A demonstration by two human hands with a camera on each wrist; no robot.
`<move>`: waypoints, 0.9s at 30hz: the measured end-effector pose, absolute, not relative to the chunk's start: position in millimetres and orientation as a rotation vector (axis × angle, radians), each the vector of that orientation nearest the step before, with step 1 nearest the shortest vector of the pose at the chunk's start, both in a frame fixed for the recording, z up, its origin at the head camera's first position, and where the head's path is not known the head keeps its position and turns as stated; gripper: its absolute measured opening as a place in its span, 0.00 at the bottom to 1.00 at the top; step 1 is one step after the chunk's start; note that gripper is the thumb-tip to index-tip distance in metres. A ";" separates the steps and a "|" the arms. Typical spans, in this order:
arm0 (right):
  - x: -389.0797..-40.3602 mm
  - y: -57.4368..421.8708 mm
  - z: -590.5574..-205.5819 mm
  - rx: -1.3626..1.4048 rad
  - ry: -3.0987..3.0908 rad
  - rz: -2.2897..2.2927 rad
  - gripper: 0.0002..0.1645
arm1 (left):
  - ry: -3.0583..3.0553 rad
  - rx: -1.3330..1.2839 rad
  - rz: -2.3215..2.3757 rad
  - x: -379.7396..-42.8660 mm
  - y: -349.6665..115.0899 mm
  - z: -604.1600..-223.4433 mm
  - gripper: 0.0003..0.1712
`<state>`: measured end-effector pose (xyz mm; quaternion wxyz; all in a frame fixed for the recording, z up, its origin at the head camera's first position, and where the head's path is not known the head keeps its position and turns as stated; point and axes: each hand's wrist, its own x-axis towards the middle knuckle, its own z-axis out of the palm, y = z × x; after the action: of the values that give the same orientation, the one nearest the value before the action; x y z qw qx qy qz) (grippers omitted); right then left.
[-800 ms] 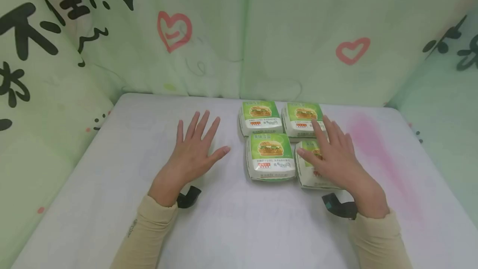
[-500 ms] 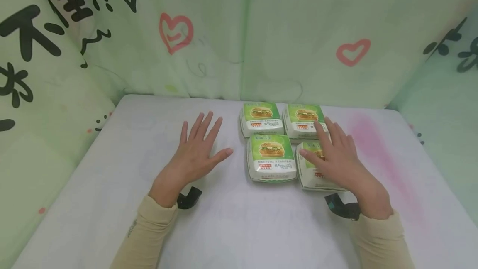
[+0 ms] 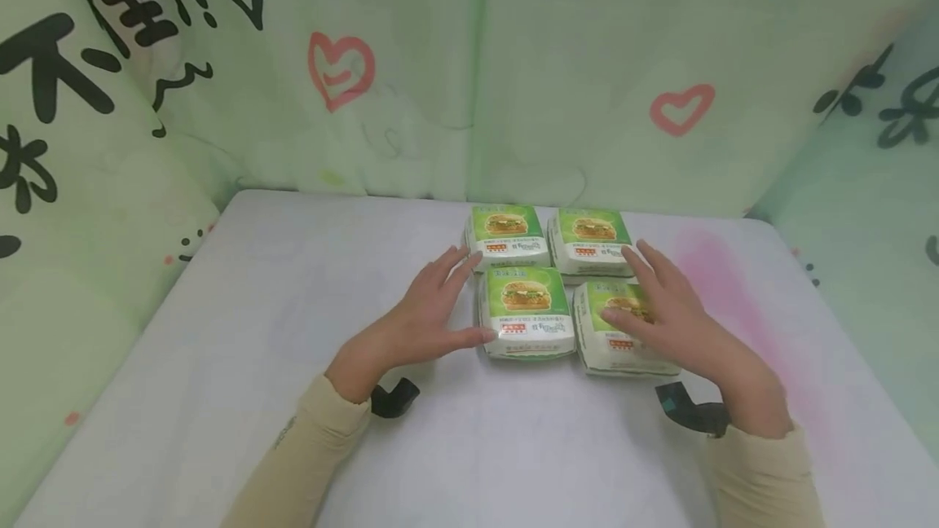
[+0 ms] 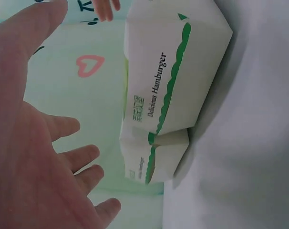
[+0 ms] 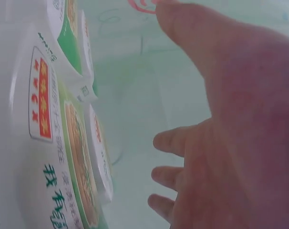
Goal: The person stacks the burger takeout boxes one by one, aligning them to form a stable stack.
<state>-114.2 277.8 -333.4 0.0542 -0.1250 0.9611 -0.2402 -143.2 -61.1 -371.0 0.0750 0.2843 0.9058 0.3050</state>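
Several green-and-white hamburger boxes stand closed in two rows on the table. Beside the front left box (image 3: 526,308) is my left hand (image 3: 421,312), fingers spread. The left wrist view shows that palm facing the box's side (image 4: 175,81), with a gap between. Over the right part of the front right box (image 3: 605,341) hovers my right hand (image 3: 678,312), fingers extended and thumb apart, hiding some of the lid. In the right wrist view nothing sits in its palm (image 5: 235,138). Behind are the back left box (image 3: 506,231) and the back right box (image 3: 589,239).
A white cloth covers the table (image 3: 440,463), with a pink stain (image 3: 715,283) at the right. Pale green curtains (image 3: 557,63) with painted hearts and black lettering enclose the back and sides. Black wrist mounts (image 3: 396,398) hang under both wrists.
My left hand has moved right, from bare tabletop to the front left box's side. My right hand has shifted slightly right and nearer. The boxes keep their arrangement.
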 end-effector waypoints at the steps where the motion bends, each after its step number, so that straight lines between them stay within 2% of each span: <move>1: -113.4 279.0 -333.5 -0.375 2.903 -0.755 0.56 | 2.696 0.842 0.948 -143.3 -58.6 -372.4 0.59; 12: -108.9 292.5 -333.7 -0.339 2.841 -0.831 0.58 | 2.582 0.831 1.154 -144.9 -41.3 -375.4 0.60; 27: -102.3 324.1 -344.9 -0.340 2.752 -0.953 0.61 | 2.623 0.842 1.106 -146.7 -32.2 -386.8 0.62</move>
<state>-102.3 324.1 -344.9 0.1045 -0.1152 0.9334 -0.3233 -146.7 -32.2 -386.8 0.0862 0.2827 0.8802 0.3713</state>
